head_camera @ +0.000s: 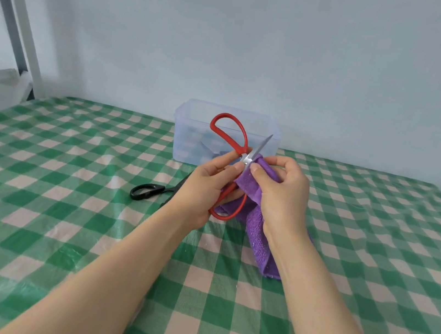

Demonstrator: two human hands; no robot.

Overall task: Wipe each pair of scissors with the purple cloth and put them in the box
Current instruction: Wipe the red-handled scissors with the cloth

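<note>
Mid-wipe on pair 1. The left hand [207, 190] grips the red scissors [247, 159] near the pivot, thumb and fingers curled round the lower handle shank. 1 red loop sticks up, the other hangs below the palm. The scissors are held in the air above the table [64, 199], in front of the clear box [183, 138], not touching it.

The right hand [284, 194] pinches the purple cloth [258, 230] round 1 blade, fingers curled, with the cloth's tail draping down to the table. The blades are spread. The free blade [263, 145] is bare and points up and away to the right, towards the box.

Key relation: the box sits straight beyond both hands, just behind the scissors, and the blades already point towards it. The left hand has the scissors, so the drop looks like a short forward reach by that hand once the cloth comes off. The bare blade likely needs wiping first.

The black scissors [149, 191] lie flat on the table to the left of the left wrist. Their handles point left and their blades are hidden behind the wrist. The left hand is nearer to them.

There is a bluish shape inside the box, possibly another pair, but it is too blurred through the wall to tell.
</note>
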